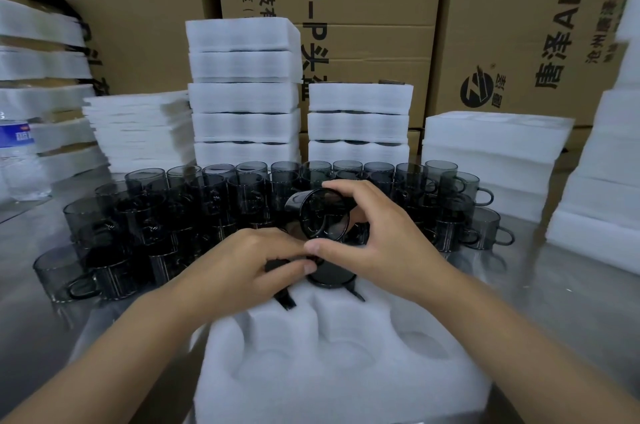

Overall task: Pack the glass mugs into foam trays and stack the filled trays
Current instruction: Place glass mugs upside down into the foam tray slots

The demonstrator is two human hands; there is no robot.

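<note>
A white foam tray (332, 375) with round pockets lies on the table in front of me. My right hand (388, 243) grips a smoky dark glass mug (322, 214), tilted on its side with its mouth toward me, above the tray's far edge. My left hand (249, 264) holds another dark mug (277, 266) low over the tray's far left pocket, mostly hidden by its fingers. A third mug (330, 276) sits in the far middle pocket. Several loose mugs (166, 216) crowd the table behind.
Two stacks of filled foam trays (244, 94) (360, 119) stand behind the mugs. Thin foam sheets (138, 129) pile at the left, empty trays (491, 153) at the right. A water bottle (17, 160) stands far left. Cardboard boxes (502, 25) wall the back.
</note>
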